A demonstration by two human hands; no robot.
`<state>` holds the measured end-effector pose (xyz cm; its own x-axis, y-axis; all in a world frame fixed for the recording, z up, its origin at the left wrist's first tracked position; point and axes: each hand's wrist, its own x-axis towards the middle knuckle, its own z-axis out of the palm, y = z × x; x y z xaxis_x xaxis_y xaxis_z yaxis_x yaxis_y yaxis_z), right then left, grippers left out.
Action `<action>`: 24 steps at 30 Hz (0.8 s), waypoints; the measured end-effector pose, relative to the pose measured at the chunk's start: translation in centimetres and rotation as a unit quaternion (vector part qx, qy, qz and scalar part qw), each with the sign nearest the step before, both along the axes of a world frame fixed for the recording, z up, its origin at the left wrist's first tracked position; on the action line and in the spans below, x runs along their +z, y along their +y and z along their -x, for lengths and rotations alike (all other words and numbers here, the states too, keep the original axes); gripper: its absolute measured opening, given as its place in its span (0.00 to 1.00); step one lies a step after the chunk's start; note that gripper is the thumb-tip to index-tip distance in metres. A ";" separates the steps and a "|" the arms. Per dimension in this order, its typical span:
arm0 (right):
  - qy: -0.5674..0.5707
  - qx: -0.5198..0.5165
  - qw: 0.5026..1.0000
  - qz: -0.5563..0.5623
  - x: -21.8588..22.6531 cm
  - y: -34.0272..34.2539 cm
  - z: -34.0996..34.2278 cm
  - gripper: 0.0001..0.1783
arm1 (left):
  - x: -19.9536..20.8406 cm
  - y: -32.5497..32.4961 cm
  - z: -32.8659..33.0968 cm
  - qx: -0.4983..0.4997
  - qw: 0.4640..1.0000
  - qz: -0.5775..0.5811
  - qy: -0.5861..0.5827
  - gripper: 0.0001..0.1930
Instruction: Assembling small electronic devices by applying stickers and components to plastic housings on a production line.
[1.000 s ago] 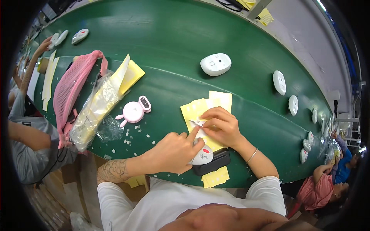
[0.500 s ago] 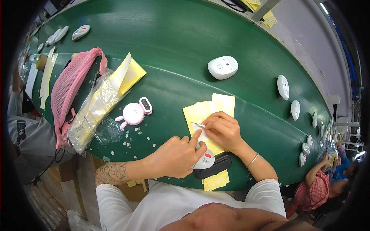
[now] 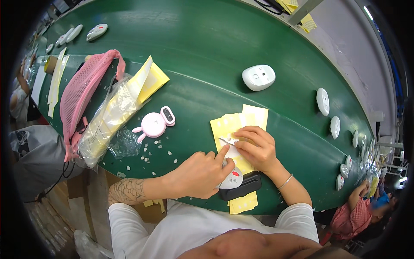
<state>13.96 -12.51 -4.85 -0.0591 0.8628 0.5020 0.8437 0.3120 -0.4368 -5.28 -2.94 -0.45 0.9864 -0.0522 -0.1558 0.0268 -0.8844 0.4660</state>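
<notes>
My left hand (image 3: 200,175) is curled over a white computer mouse (image 3: 233,179) with a red spot. Its index finger reaches out onto a yellow sticker sheet (image 3: 224,127), close to my right fingers. My right hand (image 3: 257,149) is pinched over the same sheets, holding a thin grey pointed piece (image 3: 226,141); whether it is a tool tip or a peeled edge is unclear. The mouse lies against a black padded block (image 3: 243,186), and another yellow sheet (image 3: 244,203) sticks out below that block. Part of the mouse is hidden under my left fingers.
A white mouse (image 3: 258,77) lies underside up beyond the sheets; several more line the green belt. At left are a pink mesh bag (image 3: 88,88), a plastic bag (image 3: 105,123) of yellow sheets, a pink rabbit-eared gadget (image 3: 153,124) and scattered small white stickers. Other people work at both sides.
The view has shifted slightly. My right fingers have moved a little with the thin grey piece, and a white flap seen beside them now shows less. My left hand stays on the mouse.
</notes>
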 end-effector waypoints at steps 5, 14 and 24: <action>-0.018 0.005 1.000 0.004 0.3 -0.3 0.0 0.10 | 0.0 -0.2 0.0 0.015 1.000 0.004 -0.009 0.31; -0.020 0.004 1.000 0.019 0.2 -0.2 0.3 0.09 | 1.4 1.7 -0.1 -0.004 0.994 0.111 -0.022 0.31; 0.030 -0.001 0.999 0.011 0.3 -0.2 0.2 0.12 | 0.6 4.1 0.1 0.044 0.972 0.223 0.056 0.27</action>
